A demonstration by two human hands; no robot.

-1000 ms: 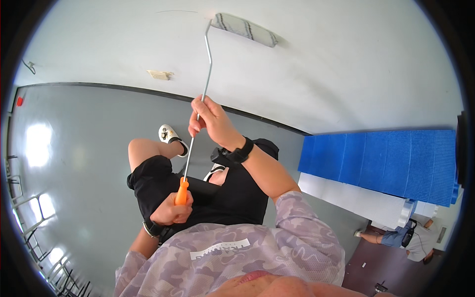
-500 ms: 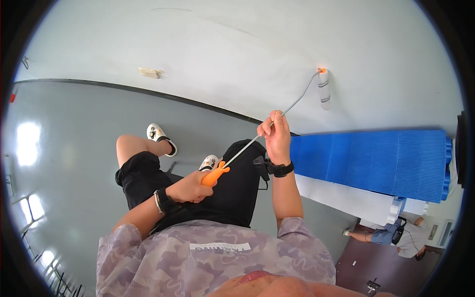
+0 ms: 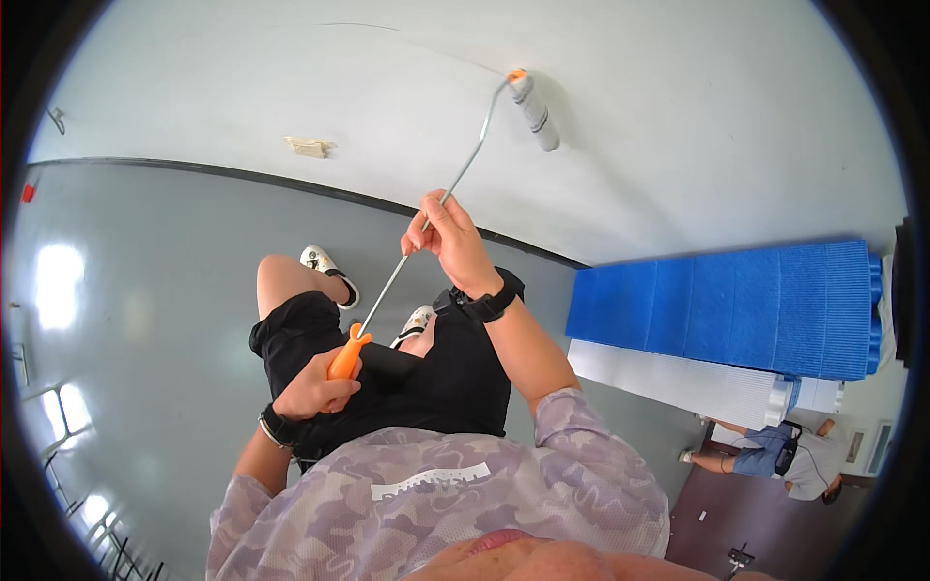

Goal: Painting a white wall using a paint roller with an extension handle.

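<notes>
Inside left hand (image 3: pixel 316 387): roller handle (image 3: pixel 347 356)

Holds in the left hand (image 3: pixel 318 389), at eight o'clock, the orange handle (image 3: pixel 346 358) of a paint roller (image 3: pixel 390 283); grips with the right hand (image 3: pixel 451 244) the metal rod (image 3: pixel 471 158). Has the grey sleeve (image 3: pixel 536 116) at one o'clock, blue ribbed panels (image 3: pixel 722 310) at three, another person (image 3: pixel 806 467) at four.

Purple-grey camouflage shirt (image 3: pixel 320 518), black shorts (image 3: pixel 460 392), black wristbands (image 3: pixel 492 304), white shoes (image 3: pixel 316 258)
</notes>
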